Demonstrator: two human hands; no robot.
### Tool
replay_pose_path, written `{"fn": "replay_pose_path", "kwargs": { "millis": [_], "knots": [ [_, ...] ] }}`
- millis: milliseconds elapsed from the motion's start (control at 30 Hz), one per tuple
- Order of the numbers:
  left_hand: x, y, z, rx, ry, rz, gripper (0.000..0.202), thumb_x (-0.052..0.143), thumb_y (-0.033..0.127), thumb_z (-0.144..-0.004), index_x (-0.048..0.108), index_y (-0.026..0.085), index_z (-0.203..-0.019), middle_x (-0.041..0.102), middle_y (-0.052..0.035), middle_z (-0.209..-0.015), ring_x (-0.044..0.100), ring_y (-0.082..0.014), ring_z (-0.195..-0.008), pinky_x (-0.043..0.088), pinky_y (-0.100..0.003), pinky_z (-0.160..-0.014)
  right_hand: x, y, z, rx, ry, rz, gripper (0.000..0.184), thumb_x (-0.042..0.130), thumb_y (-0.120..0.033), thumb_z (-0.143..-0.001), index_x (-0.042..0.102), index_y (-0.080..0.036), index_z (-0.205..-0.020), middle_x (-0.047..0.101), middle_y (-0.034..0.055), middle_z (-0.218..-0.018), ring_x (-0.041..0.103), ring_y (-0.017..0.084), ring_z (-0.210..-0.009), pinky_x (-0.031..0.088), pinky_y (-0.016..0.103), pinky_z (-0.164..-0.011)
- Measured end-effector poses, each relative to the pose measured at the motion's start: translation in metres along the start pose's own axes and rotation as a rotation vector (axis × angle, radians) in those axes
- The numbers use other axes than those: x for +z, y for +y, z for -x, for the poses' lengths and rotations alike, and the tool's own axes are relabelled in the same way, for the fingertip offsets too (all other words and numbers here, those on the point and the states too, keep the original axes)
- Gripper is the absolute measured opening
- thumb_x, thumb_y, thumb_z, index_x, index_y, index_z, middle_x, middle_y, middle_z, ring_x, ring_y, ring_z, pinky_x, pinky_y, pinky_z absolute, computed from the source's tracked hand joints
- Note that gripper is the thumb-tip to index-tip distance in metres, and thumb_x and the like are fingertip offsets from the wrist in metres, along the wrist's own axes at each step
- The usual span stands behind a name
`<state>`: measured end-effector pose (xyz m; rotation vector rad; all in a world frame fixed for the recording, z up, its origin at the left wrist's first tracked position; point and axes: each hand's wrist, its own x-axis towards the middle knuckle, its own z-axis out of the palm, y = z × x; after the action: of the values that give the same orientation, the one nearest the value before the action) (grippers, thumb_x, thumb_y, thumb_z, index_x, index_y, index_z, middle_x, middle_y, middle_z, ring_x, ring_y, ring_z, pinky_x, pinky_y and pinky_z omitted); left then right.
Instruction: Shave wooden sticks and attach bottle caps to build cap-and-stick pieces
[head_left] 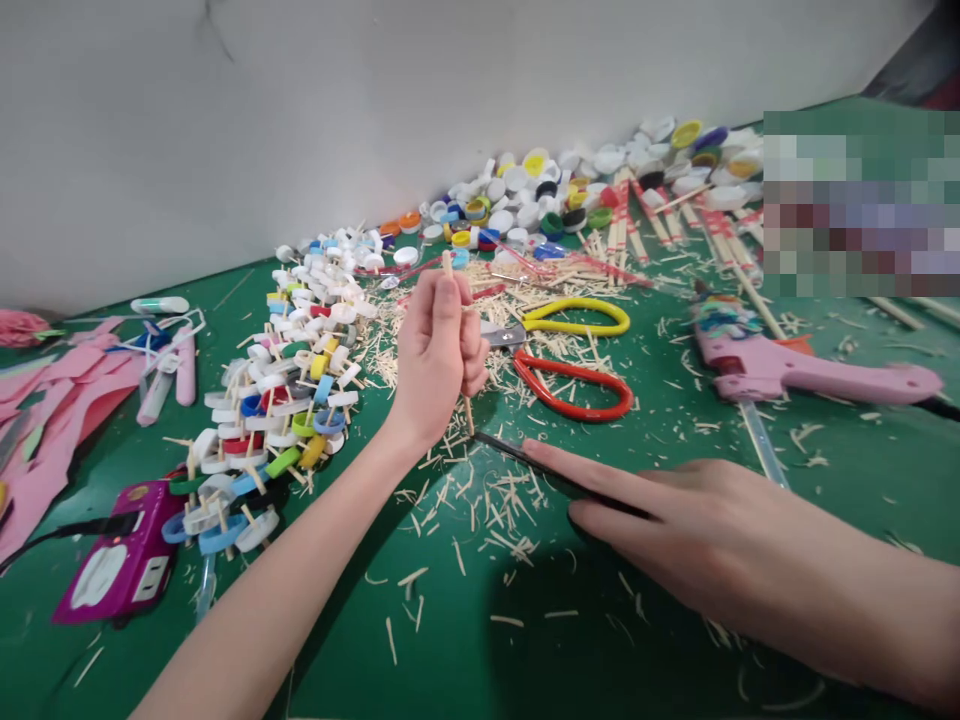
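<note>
My left hand [439, 340] is closed in a fist around a thin wooden stick [469, 418], which pokes out above the thumb and below the fist. In my right hand [712, 530] is a dark, narrow knife-like tool [551, 468], with the index finger laid along it. The tool's tip meets the stick's lower end, or lies very close to it. Wood shavings [510, 500] are scattered beneath both hands. Just beyond the left fist lie scissors [577, 408] with one yellow and one red handle; the fist hides their blades.
A pink glue gun [825, 372] lies at right. Bottle caps joined by sticks [262, 410] stretch along the left, beside a purple box [127, 555] with a cable. Loose caps [517, 180] and red-banded chopsticks [619, 220] lie by the wall. Pink strips [67, 390] lie far left.
</note>
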<state>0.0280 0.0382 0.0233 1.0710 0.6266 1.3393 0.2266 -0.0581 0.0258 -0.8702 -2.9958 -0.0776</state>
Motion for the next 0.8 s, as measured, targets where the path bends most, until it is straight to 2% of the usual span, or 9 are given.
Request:
{"fn": "replay_pose_path", "kwargs": {
  "millis": [133, 533, 667, 800],
  "knots": [
    [-0.003, 0.000, -0.002, -0.020, 0.012, 0.004, 0.028, 0.054, 0.047, -0.091, 0.044, 0.023, -0.078, 0.028, 0.0102, -0.049, 0.022, -0.0042, -0.035, 0.013, -0.020, -0.034, 0.004, 0.007, 0.000, -0.018, 0.045, -0.003, 0.031, 0.037, -0.002, -0.084, 0.061, -0.021, -0.085, 0.042, 0.0065, -0.147, 0.055, 0.011, -0.050, 0.046, 0.032, -0.046],
    [-0.011, 0.000, -0.006, -0.109, 0.056, 0.127, 0.022, 0.050, 0.046, -0.093, 0.050, 0.024, -0.091, 0.032, 0.0103, -0.049, 0.022, -0.0037, -0.033, 0.012, -0.020, -0.033, 0.000, 0.019, -0.003, -0.089, 0.099, 0.030, 0.034, 0.034, -0.002, -0.086, 0.062, -0.022, -0.090, 0.041, 0.0014, -0.147, 0.058, 0.012, -0.053, 0.050, 0.032, -0.046],
    [-0.013, 0.000, -0.006, -0.097, 0.038, 0.134, 0.022, 0.049, 0.044, -0.094, 0.049, 0.023, -0.088, 0.029, 0.0103, -0.050, 0.021, -0.0033, -0.034, 0.014, -0.019, -0.034, 0.001, 0.022, -0.001, -0.091, 0.183, 0.021, 0.031, 0.036, -0.004, -0.090, 0.061, -0.020, -0.098, 0.047, 0.0054, -0.143, 0.059, 0.010, -0.057, 0.049, 0.030, -0.050],
    [-0.011, 0.001, -0.005, -0.097, 0.026, 0.131, 0.022, 0.046, 0.042, -0.096, 0.049, 0.022, -0.086, 0.028, 0.0098, -0.051, 0.022, -0.0030, -0.036, 0.016, -0.018, -0.035, 0.003, 0.024, -0.003, -0.091, 0.219, 0.014, 0.034, 0.031, -0.006, -0.093, 0.060, -0.021, -0.102, 0.043, 0.0041, -0.146, 0.061, 0.013, -0.066, 0.048, 0.032, -0.053]
  ]
}}
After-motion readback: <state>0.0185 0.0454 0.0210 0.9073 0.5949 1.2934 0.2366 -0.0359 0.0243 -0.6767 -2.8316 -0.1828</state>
